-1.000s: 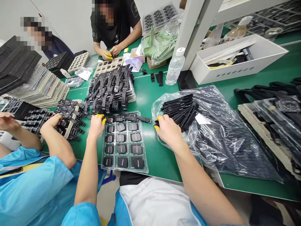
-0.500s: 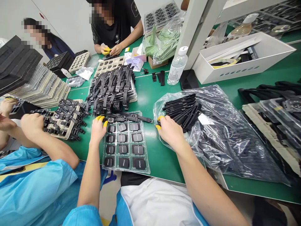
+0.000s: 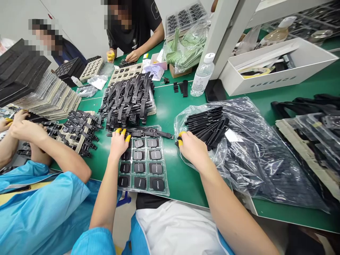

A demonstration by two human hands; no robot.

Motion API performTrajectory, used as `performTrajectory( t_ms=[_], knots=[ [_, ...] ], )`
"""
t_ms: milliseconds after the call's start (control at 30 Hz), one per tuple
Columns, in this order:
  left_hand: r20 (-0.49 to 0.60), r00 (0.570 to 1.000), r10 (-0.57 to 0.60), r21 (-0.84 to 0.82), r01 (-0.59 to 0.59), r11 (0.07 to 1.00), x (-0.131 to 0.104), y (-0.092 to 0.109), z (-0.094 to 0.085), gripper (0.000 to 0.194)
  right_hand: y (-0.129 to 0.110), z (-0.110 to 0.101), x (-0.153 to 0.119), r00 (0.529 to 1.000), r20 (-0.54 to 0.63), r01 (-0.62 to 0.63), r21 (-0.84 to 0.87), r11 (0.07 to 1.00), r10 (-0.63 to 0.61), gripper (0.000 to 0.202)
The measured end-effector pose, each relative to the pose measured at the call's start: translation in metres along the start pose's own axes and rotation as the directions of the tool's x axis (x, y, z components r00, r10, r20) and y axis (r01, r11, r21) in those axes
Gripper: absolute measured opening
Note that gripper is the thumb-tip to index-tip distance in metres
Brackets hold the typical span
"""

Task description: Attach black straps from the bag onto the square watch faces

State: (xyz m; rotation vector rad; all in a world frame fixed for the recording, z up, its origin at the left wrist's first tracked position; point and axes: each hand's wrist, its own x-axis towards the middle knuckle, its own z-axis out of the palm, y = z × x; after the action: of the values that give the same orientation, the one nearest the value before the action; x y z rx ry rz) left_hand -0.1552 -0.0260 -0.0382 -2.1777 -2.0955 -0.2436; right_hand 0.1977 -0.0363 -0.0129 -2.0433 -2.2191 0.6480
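My left hand point(image 3: 118, 144), with yellow finger cots, closes over a black watch at the upper left of the clear tray point(image 3: 165, 177). Its strap end point(image 3: 109, 135) pokes out left of the fingers. More black watches point(image 3: 151, 132) lie in a row along the tray's far edge. Square black pieces with pale lettering, such as one lid-like piece point(image 3: 157, 169), fill the tray pockets. At the mouth of a plastic bag point(image 3: 252, 148), my right hand point(image 3: 193, 148) pinches a small black strap point(image 3: 180, 138), partly hidden by the fingers. Loose black straps point(image 3: 205, 122) lie just beyond it.
Strapped watches point(image 3: 129, 97) are piled on stacked trays ahead. Beyond the bag stand a water bottle point(image 3: 202, 75), a black phone point(image 3: 215, 90) and a white box point(image 3: 281, 76). A co-worker's arm point(image 3: 58, 152) reaches in at left; another person point(image 3: 135, 32) works opposite.
My left hand has moved right along the tray's far edge, onto the watch that lay beside it. My right hand stays near the bag mouth, its fingertips closer together.
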Motion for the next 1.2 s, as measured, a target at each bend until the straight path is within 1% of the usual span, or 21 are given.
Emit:
performTrajectory(
  t_ms=[333,500,633,733,833,867,933,1000,1033,1100,1200],
  knots=[
    [0.075,0.997,-0.03,0.029,0.028,0.999,0.002,0.006,-0.003,0.051,0.0,0.001,-0.002,1.0,-0.015,0.006,-0.011,1.0,-0.006,0.03],
    [0.125,0.99,-0.072,0.063,0.065,0.996,0.002,0.012,-0.012,0.052,-0.001,0.0,-0.002,1.0,-0.011,-0.007,-0.019,1.0,0.007,0.032],
    [0.135,0.988,-0.079,0.108,0.064,0.992,-0.002,0.023,-0.024,0.05,-0.001,-0.001,-0.001,1.0,0.001,-0.008,-0.015,1.0,0.008,0.032],
    [0.144,0.989,-0.018,0.106,0.003,0.994,-0.011,0.043,-0.038,0.046,0.0,-0.001,-0.002,1.0,0.011,-0.017,-0.008,1.0,0.017,0.034],
    [0.17,0.98,0.104,0.047,-0.114,0.992,-0.021,0.074,-0.048,0.037,-0.002,-0.002,-0.003,0.997,0.04,-0.064,-0.014,0.998,0.065,0.039],
    [0.196,0.967,0.16,0.026,-0.168,0.985,-0.024,0.087,-0.049,0.036,-0.003,-0.003,-0.003,0.995,0.055,-0.089,-0.009,0.996,0.089,0.042],
    [0.258,0.923,0.285,-0.029,-0.287,0.958,-0.03,0.111,-0.047,0.038,-0.006,-0.007,-0.003,0.986,0.086,-0.144,0.006,0.99,0.143,0.047],
    [0.295,0.886,0.358,-0.051,-0.36,0.932,-0.035,0.132,-0.042,0.039,-0.009,-0.01,-0.004,0.98,0.097,-0.176,0.021,0.984,0.174,0.049],
    [0.303,0.876,0.375,-0.036,-0.383,0.923,-0.036,0.14,-0.039,0.038,-0.01,-0.011,-0.004,0.979,0.096,-0.183,0.029,0.983,0.179,0.05],
    [0.312,0.867,0.388,0.005,-0.41,0.912,-0.037,0.15,-0.035,0.035,-0.01,-0.011,-0.005,0.979,0.08,-0.19,0.049,0.981,0.185,0.05],
    [0.324,0.864,0.386,0.015,-0.413,0.911,-0.033,0.151,-0.035,0.031,-0.008,-0.008,-0.004,0.982,0.002,-0.186,0.078,0.979,0.187,0.051]
  ],
)
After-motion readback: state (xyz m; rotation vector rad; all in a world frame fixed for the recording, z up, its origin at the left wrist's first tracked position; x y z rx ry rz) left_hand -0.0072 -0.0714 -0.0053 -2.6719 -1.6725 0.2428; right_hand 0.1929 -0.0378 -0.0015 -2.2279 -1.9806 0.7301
